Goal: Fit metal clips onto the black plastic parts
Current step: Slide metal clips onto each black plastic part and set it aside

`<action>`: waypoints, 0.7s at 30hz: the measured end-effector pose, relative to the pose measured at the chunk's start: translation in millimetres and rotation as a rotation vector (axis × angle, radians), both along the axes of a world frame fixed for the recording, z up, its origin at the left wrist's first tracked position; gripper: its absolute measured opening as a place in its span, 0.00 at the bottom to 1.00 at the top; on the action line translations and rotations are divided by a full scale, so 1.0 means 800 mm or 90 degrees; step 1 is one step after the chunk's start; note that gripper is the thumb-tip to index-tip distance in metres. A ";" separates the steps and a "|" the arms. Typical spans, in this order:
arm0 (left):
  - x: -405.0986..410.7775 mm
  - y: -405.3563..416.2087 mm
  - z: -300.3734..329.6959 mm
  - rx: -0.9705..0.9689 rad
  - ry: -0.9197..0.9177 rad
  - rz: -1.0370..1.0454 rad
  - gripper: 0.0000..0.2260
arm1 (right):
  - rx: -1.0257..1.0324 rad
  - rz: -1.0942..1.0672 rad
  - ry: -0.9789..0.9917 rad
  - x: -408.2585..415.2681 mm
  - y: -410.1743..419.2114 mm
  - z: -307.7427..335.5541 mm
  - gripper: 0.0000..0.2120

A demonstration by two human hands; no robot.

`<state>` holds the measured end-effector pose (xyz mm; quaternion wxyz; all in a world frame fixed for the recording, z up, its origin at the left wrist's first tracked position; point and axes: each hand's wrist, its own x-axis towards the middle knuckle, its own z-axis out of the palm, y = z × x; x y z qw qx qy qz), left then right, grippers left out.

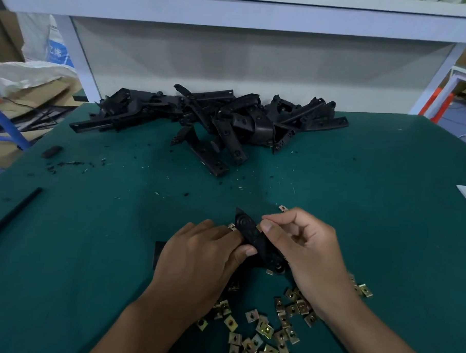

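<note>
Both hands on one black plastic part, held just above the green mat. Left hand grips it, thumb curled over the middle; right hand pinches at its upper edge with thumb and forefinger, other fingers curled in. Whether a clip sits in that pinch, can't tell. Loose metal clips lie scattered near the wrists. Farther back, a pile of black parts sits against the grey back panel. Forearms angle in from below.
</note>
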<state>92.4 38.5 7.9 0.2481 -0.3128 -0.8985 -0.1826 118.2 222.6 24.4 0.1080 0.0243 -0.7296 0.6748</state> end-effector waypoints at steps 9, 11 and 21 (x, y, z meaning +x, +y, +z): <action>-0.001 -0.001 -0.002 -0.028 0.005 0.011 0.20 | 0.051 0.000 0.009 0.003 0.004 0.002 0.03; 0.000 -0.003 -0.002 -0.031 -0.003 0.004 0.21 | 0.104 0.025 0.009 0.004 0.006 0.003 0.06; 0.003 0.003 0.004 0.027 -0.017 0.053 0.23 | 0.075 0.102 0.028 0.001 0.006 -0.002 0.06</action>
